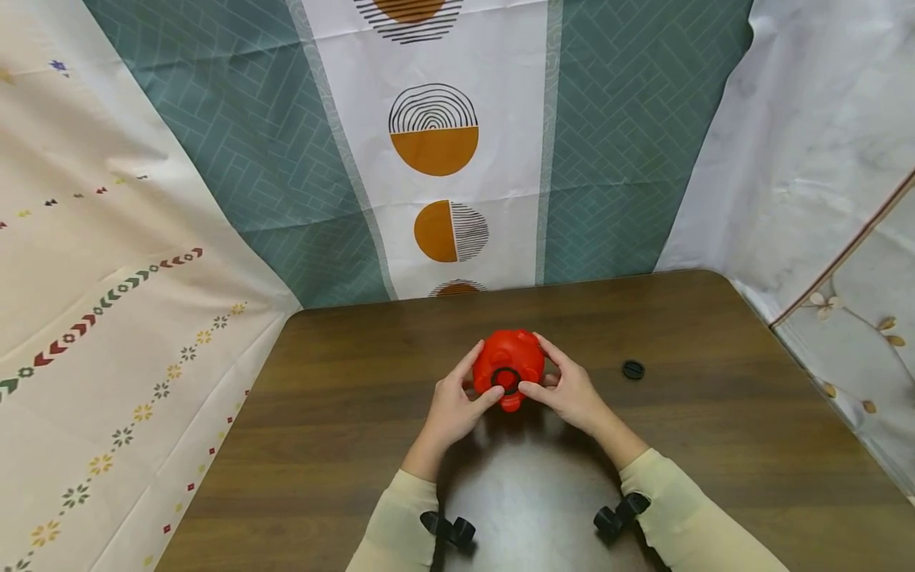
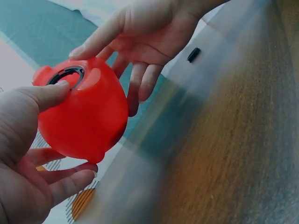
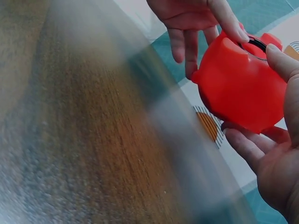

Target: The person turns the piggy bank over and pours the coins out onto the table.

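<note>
Both hands hold up a red piggy bank [image 1: 509,359], a glossy round body with stubby feet and a hole with a black rim [image 2: 70,73] facing up toward the person. The left hand [image 1: 453,407] grips its left side, thumb at the rim and fingers underneath. From the other side the right hand [image 1: 574,397] grips it, its thumb also by the rim. In the right wrist view, fingers [image 3: 245,144] support the body from below. A round black plug [image 1: 633,369] lies on the table to the right of the right hand.
The brown wooden table [image 1: 343,413] stretches around the hands. Behind it hangs a green and white patterned cloth [image 1: 608,159]; pale printed cloths [image 1: 143,318] hang at the sides. A small black wrist device [image 1: 452,530] sits on each sleeve.
</note>
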A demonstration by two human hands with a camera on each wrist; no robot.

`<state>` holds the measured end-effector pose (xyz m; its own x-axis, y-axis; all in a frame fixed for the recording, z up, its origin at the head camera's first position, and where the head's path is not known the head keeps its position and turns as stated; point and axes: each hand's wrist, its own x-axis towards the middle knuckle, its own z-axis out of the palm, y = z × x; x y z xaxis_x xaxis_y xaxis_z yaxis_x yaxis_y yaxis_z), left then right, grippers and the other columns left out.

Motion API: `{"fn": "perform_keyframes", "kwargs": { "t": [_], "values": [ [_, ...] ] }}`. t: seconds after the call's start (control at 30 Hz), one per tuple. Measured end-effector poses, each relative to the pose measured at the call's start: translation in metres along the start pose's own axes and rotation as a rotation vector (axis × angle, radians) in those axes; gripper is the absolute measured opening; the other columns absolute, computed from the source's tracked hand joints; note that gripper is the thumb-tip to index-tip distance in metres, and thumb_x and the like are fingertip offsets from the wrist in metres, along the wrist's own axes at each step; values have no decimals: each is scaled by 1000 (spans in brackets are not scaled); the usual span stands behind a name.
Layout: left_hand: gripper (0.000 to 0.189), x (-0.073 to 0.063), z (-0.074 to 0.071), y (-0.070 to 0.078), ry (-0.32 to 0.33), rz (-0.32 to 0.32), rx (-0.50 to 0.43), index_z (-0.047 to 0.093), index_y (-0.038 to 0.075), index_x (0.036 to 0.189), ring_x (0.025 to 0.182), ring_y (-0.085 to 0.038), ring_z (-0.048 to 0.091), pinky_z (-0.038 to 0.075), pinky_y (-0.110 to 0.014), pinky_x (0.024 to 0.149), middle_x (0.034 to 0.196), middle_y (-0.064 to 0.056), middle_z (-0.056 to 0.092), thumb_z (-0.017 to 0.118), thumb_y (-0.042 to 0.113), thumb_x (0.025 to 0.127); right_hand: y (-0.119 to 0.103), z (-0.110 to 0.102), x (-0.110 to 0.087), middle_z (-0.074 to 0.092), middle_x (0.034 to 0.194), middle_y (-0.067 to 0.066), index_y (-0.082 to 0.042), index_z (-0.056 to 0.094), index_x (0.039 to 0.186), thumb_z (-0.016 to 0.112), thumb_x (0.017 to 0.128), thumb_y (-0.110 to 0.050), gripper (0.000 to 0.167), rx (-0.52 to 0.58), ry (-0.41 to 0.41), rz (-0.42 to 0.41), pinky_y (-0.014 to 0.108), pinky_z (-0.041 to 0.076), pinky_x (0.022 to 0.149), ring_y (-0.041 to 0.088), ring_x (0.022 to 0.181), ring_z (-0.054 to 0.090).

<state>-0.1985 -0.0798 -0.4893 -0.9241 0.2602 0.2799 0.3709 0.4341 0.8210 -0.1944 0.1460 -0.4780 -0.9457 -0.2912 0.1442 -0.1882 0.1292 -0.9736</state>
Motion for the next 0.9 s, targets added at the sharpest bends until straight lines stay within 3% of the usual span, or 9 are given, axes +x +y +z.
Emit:
{"fn": "perform_keyframes", "kwargs": {
  "t": [0.13, 0.27, 0.4, 0.5, 0.73, 0.9],
  "values": [
    [81, 0, -1, 4, -12, -20, 38, 33, 30, 150, 83, -14, 61, 54, -26, 61, 111, 2, 66, 74, 44, 82, 15, -2, 5, 40, 145, 14, -22, 29, 152, 78, 82, -26, 86, -77, 29, -15, 30, 57, 75, 30, 95, 67],
    [81, 0, -1, 7, -27, -49, -3, 30, 29, 151, 82, -17, 62, 55, -26, 70, 120, 0, 61, 73, 43, 84, 20, -1, 7, 46, 142, 7, -32, 33, 150, 81, 77, -37, 87, -175, 54, -52, 30, 57, 76, 25, 95, 64],
    [82, 0, -1, 9, -27, -70, -24, 30, 23, 152, 88, -21, 62, 55, -30, 75, 128, -4, 57, 72, 44, 84, 20, 0, 7, 43, 144, 0, -36, 32, 149, 82, 76, -36, 88, -220, 47, -101, 30, 56, 80, 25, 105, 61],
    [84, -1, -1, 9, -27, -86, -25, 28, 21, 152, 96, -22, 60, 54, -33, 80, 136, -5, 51, 71, 47, 84, 17, 2, 6, 38, 148, -1, -35, 31, 150, 82, 78, -32, 88, -246, 35, -121, 32, 55, 84, 27, 111, 58],
    [86, -2, 1, 12, -49, -126, -46, 22, 21, 154, 116, -23, 51, 50, -39, 91, 146, -4, 39, 66, 50, 86, 10, 5, 4, 31, 152, 8, -19, 31, 151, 80, 79, -13, 87, -253, 22, -174, 50, 51, 89, 38, 113, 55],
    [82, -1, 1, 13, -31, -121, -42, 22, 19, 154, 121, -27, 49, 48, -44, 94, 148, -6, 36, 62, 50, 89, 13, 4, 6, 20, 157, 5, -23, 32, 151, 80, 79, -14, 87, -255, 16, -226, 47, 49, 93, 33, 119, 54]
  ]
}}
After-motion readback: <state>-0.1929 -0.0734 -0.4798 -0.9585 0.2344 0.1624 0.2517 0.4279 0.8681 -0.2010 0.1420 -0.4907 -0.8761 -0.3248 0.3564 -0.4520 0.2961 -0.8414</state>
